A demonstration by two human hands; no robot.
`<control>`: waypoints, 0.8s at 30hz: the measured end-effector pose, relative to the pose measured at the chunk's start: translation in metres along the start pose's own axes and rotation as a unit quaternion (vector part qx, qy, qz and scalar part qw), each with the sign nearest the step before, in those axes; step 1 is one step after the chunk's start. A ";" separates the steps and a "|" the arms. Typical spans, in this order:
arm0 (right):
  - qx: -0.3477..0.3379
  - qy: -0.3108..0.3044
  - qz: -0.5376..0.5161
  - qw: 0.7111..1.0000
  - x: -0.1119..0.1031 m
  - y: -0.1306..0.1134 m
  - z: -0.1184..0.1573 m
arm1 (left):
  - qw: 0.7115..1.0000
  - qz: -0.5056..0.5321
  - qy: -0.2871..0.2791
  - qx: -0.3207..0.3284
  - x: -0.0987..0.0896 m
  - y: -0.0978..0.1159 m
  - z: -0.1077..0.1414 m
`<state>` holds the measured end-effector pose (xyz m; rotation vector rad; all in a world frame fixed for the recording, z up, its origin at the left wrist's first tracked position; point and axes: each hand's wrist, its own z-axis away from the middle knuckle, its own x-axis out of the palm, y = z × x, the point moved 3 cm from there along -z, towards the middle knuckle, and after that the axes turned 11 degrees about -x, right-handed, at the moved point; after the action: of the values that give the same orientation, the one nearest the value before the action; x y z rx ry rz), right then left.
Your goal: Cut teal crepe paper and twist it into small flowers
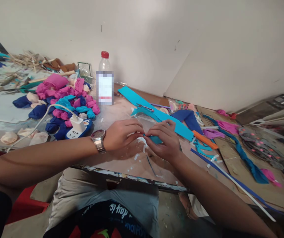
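Over the middle of the table, my left hand [123, 135] and my right hand [164, 139] meet at their fingertips. Both pinch a small blue piece [155, 139], most of which lies under the fingers of my right hand. A silver watch [98, 141] is on my left wrist. Just beyond the hands, a long bright blue strip [132, 98] lies diagonally, with small scissors [145, 107] on a curved teal piece. Small white scraps [136, 156] and a thin dark strand [151, 166] lie on the tabletop nearer to me.
Pink, navy and teal fabric bundles [55, 82] are piled at the left, by a power strip [87, 128] with a white plug and cable. A red-capped bottle [104, 63] stands behind. An orange-handled tool [205, 139] and coloured strips lie right. The table's front edge [122, 174] is near.
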<state>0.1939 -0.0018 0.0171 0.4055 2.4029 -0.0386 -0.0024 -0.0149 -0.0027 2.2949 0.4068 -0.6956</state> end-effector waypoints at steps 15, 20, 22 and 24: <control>-0.012 0.022 0.003 1.000 0.001 0.003 0.003 | 0.998 0.061 0.014 -0.030 -0.001 -0.004 -0.003; -0.008 0.021 0.008 1.000 0.001 0.003 0.003 | 0.996 0.071 0.020 -0.052 -0.003 -0.003 -0.004; -0.006 0.019 0.008 1.000 0.001 0.002 0.003 | 0.996 0.072 0.021 -0.050 -0.002 -0.002 -0.003; -0.005 0.016 0.008 1.000 0.001 0.002 0.003 | 0.996 0.072 0.022 -0.047 -0.002 -0.002 -0.003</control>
<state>0.1956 0.0004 0.0145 0.4249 2.4308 -0.0124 -0.0036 -0.0118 -0.0010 2.2288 0.2852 -0.5437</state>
